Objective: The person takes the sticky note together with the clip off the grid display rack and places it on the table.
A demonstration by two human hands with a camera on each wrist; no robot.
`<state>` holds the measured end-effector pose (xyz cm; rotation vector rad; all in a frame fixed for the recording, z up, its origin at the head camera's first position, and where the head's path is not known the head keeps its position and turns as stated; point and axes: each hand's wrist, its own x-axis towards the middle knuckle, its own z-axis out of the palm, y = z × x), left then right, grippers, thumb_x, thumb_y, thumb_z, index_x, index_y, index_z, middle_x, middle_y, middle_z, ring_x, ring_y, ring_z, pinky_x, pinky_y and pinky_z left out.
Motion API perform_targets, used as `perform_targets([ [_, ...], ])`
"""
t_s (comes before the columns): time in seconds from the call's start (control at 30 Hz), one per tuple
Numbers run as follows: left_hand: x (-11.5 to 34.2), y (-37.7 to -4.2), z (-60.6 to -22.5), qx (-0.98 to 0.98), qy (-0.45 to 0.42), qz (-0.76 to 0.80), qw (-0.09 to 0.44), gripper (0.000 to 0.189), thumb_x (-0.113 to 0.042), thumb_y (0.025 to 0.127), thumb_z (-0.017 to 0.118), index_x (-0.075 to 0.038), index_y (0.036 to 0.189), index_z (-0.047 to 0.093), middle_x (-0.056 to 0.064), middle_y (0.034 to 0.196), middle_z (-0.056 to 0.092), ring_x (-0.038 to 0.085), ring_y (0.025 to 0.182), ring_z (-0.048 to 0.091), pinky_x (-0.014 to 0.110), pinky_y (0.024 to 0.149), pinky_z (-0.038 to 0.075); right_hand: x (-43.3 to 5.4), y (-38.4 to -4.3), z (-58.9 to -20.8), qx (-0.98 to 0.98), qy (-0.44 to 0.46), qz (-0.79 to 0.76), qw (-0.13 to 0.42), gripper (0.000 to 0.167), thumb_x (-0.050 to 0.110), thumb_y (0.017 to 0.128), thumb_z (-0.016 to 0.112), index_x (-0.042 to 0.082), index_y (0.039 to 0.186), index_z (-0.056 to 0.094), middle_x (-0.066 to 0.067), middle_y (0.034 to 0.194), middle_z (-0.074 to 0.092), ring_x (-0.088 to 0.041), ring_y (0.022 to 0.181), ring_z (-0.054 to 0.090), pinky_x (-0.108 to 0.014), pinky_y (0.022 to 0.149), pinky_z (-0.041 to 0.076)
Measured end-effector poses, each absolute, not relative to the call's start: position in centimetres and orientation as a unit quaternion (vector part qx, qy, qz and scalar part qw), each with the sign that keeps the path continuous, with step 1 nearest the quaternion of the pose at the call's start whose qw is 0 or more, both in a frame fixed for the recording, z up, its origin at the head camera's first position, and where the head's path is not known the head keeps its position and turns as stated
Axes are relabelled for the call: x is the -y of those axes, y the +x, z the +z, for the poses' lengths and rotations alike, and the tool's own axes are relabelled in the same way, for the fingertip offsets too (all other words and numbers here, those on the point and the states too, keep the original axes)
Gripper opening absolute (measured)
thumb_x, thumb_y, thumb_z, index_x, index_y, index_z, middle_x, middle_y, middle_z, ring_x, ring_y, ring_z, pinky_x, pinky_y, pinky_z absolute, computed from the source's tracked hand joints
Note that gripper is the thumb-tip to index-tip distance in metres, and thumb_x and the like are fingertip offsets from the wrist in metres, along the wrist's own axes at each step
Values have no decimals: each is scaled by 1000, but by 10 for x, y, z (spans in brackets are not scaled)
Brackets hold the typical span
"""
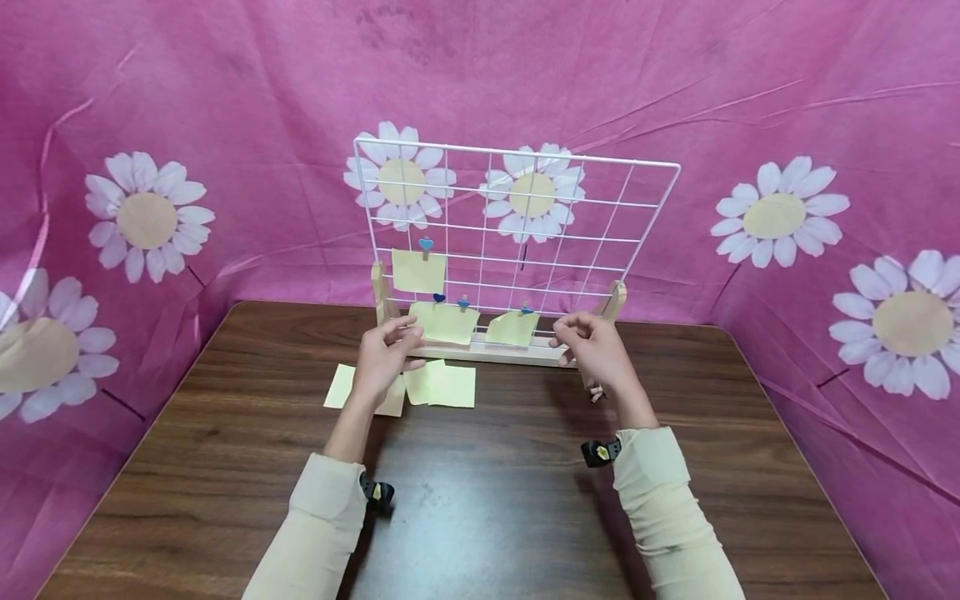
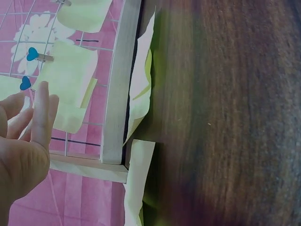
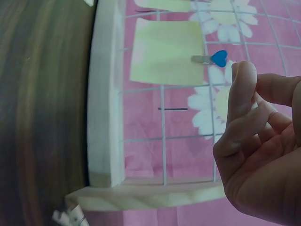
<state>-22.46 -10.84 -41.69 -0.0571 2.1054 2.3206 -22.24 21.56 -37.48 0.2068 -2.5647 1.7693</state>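
A white wire grid (image 1: pixel 517 152) stands in a wooden base, with yellow sticky notes clipped to it by small heart-topped clothespins. My left hand (image 1: pixel 386 354) is at the grid's lower left, fingers extended beside the overlapping notes (image 1: pixel 444 323); in the left wrist view its fingertips are close to a blue heart clip (image 2: pixel 25 83). My right hand (image 1: pixel 596 346) is right of the bottom-row right note (image 1: pixel 513 328). The right wrist view shows its thumb and fingers loosely bent near that note's blue heart clip (image 3: pixel 219 59), apart from it, with nothing visible in them.
Loose yellow notes (image 1: pixel 453 387) lie on the brown wooden table (image 1: pixel 480 500) before the base, some partly behind my left hand. Higher on the grid's left hangs another clipped note (image 1: pixel 418 272). Small clothespins (image 3: pixel 70 216) lie by the base's right end. Pink flowered cloth surrounds the table.
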Motion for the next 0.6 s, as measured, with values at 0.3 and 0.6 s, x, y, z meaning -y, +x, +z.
perform_targets([
  [0.3, 107, -227, -413, -659, -18, 752, -26, 41, -10, 101, 64, 3, 138, 56, 30, 126, 60, 45, 115, 62, 38, 79, 64, -200, -228, -359, 810, 67, 583, 9, 25, 15, 103, 59, -9, 111, 62, -5, 82, 72, -12, 57, 65, -17, 41, 40],
  [0.6, 107, -231, -409, -650, -43, 757, -52, 39, -6, 97, 68, 4, 134, 59, 19, 117, 61, 29, 101, 68, 39, 81, 64, -188, -234, -352, 811, 93, 578, 10, 25, 16, 102, 61, -8, 113, 63, -16, 88, 73, -10, 56, 65, -16, 41, 41],
])
